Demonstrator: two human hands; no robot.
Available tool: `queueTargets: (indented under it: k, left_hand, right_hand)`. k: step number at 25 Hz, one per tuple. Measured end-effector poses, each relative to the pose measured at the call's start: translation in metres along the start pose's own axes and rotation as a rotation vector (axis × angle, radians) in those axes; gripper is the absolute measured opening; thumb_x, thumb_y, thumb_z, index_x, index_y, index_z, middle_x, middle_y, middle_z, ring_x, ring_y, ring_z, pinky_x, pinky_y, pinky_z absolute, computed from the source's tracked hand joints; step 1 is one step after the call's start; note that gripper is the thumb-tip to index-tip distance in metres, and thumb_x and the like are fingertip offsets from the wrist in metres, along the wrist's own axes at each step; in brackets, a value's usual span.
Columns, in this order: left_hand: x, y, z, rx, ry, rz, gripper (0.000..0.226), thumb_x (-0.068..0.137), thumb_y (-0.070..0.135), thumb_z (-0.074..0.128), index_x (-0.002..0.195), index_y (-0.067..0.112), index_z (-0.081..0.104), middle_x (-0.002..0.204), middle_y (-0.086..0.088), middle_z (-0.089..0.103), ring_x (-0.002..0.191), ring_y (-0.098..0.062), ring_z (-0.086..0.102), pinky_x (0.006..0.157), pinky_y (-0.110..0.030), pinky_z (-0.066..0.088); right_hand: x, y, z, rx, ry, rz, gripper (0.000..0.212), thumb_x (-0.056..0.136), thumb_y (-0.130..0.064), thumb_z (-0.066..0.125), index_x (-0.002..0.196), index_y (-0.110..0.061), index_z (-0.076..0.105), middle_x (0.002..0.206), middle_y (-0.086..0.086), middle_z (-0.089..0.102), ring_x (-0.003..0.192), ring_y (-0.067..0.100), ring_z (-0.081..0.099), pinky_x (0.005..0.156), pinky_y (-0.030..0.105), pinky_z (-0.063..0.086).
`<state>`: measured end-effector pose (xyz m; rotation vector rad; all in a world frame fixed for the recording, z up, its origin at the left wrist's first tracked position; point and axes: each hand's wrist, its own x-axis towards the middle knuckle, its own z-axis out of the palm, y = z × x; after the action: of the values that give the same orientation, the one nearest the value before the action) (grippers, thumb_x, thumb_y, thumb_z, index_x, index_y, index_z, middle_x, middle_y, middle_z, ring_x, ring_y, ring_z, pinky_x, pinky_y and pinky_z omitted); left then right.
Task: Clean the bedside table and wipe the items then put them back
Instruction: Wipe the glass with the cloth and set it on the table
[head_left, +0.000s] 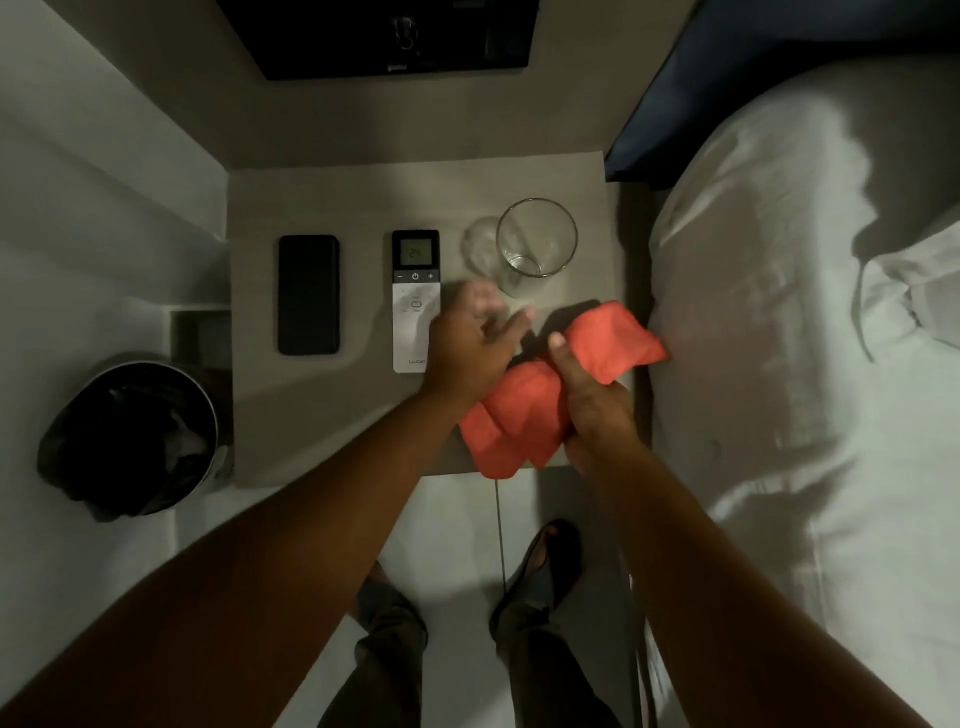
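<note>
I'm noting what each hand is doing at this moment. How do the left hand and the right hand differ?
The left hand is open, fingers spread and blurred, holding nothing; the right hand is closed around the orange cloth. The left hand reaches further back, towards the glass and partly over the remote; the right hand sits nearer the table's front edge. Both are over the bedside table.

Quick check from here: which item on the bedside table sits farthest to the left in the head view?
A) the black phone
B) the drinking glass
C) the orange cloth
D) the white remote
A: the black phone lies flat at the left end of the bedside table, with the white remote next, then the drinking glass and the orange cloth toward the bed.
</note>
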<state>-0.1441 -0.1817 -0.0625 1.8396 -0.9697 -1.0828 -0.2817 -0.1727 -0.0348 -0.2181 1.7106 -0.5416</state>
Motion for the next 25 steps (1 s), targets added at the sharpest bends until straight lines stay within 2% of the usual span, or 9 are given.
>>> queueTargets:
  k: [2,4,7,10,15,18,21,23,25]
  left_hand:
    - [-0.025,-0.006,-0.009,0.010,-0.295,-0.198,0.049,0.071,0.052,0.075,0.107,0.020,0.067,0.102,-0.003,0.074,0.093,-0.014,0.071,0.080,-0.027,0.057]
    - [-0.040,-0.005,-0.021,-0.005,-0.564,-0.332,0.043,0.067,0.040,0.077,0.104,0.019,0.070,0.097,-0.005,0.077,0.087,-0.019,0.074,0.081,-0.035,0.059]
    - [-0.046,0.023,-0.027,-0.117,-0.573,-0.335,0.033,0.061,0.016,0.074,0.094,0.017,0.070,0.076,0.006,0.075,0.068,-0.010,0.069,0.066,-0.023,0.054]
    - [-0.053,0.060,-0.018,-0.153,-0.589,-0.292,0.036,0.061,0.011,0.075,0.096,0.017,0.069,0.082,0.002,0.073,0.075,-0.016,0.069,0.070,-0.028,0.054]
    - [-0.107,0.135,0.035,-0.261,-0.820,-0.216,0.042,0.066,0.000,0.067,0.106,0.015,0.069,0.093,-0.003,0.077,0.082,-0.017,0.072,0.072,-0.029,0.059]
    - [-0.152,0.177,0.068,-0.285,-0.973,-0.188,0.045,0.067,0.000,0.067,0.111,0.010,0.068,0.100,-0.010,0.075,0.087,-0.022,0.071,0.076,-0.031,0.059]
    - [-0.211,0.215,0.119,-0.198,-1.065,-0.124,0.036,0.065,0.008,0.074,0.101,0.014,0.070,0.095,-0.008,0.073,0.084,-0.021,0.067,0.078,-0.034,0.056]
    - [-0.269,0.241,0.166,-0.051,-1.085,-0.029,0.033,0.062,0.020,0.079,0.093,0.012,0.070,0.087,-0.004,0.073,0.076,-0.016,0.066,0.072,-0.034,0.055]
    - [-0.325,0.254,0.210,0.142,-1.031,0.110,0.037,0.063,0.032,0.079,0.093,0.012,0.068,0.086,-0.002,0.074,0.074,-0.017,0.068,0.067,-0.031,0.053]
  right_hand:
    - [-0.006,-0.004,0.002,0.044,-0.022,0.039,0.083,0.046,-0.070,0.086,0.105,-0.016,0.066,0.099,0.006,0.077,0.085,0.026,0.076,0.078,0.045,0.062]
    - [-0.011,-0.010,0.001,0.086,-0.059,0.052,0.060,0.071,-0.066,0.074,0.103,-0.016,0.066,0.102,0.010,0.076,0.092,0.031,0.074,0.088,0.050,0.059]
    - [-0.029,-0.029,-0.011,0.190,-0.074,0.001,0.033,0.090,-0.030,0.069,0.115,-0.009,0.066,0.114,0.017,0.073,0.104,0.034,0.071,0.094,0.054,0.056]
    - [-0.059,-0.052,-0.039,0.278,-0.013,-0.151,0.043,0.086,-0.007,0.070,0.128,-0.007,0.059,0.119,0.019,0.071,0.102,0.032,0.070,0.090,0.051,0.058]
    - [-0.129,-0.068,-0.136,0.325,0.001,-0.392,0.040,0.085,-0.006,0.074,0.121,0.001,0.060,0.111,0.026,0.071,0.094,0.038,0.071,0.090,0.058,0.057]
    - [-0.168,-0.064,-0.204,0.407,0.031,-0.488,0.042,0.084,-0.011,0.077,0.121,-0.002,0.060,0.111,0.024,0.072,0.099,0.039,0.072,0.087,0.052,0.060]
    - [-0.200,-0.050,-0.283,0.557,0.185,-0.531,0.025,0.091,-0.017,0.068,0.113,-0.004,0.066,0.107,0.021,0.074,0.090,0.030,0.073,0.084,0.044,0.060]
    - [-0.219,-0.031,-0.348,0.736,0.362,-0.516,0.012,0.090,-0.015,0.061,0.093,-0.010,0.072,0.090,0.015,0.076,0.081,0.024,0.070,0.078,0.040,0.059]
    - [-0.229,-0.010,-0.410,0.814,0.561,-0.504,0.016,0.086,-0.013,0.058,0.075,-0.017,0.070,0.070,0.002,0.072,0.069,0.019,0.066,0.066,0.032,0.056]
